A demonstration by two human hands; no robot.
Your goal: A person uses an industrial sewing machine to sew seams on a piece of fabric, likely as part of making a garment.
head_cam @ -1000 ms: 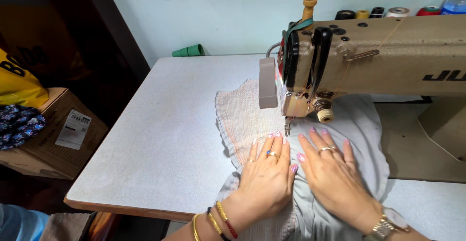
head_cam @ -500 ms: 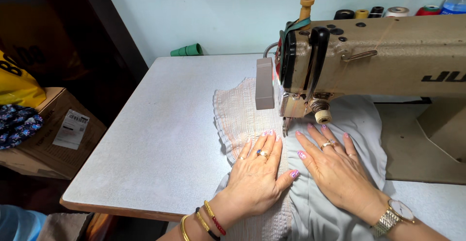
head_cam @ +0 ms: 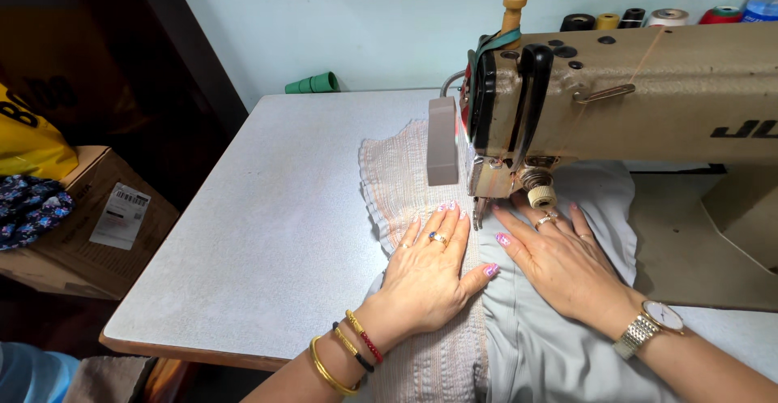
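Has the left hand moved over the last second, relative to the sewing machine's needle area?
Yes. The left hand has slid forward along the ribbed fabric, away from the person, so its fingertips now lie close beside the presser foot of the sewing machine.

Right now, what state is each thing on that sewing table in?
Left hand: flat, fingers spread, on pinkish shirred fabric.
Right hand: flat on pale grey cloth.
Beige sewing machine: threaded, both fabrics under its foot.
Green cone: lying on its side.
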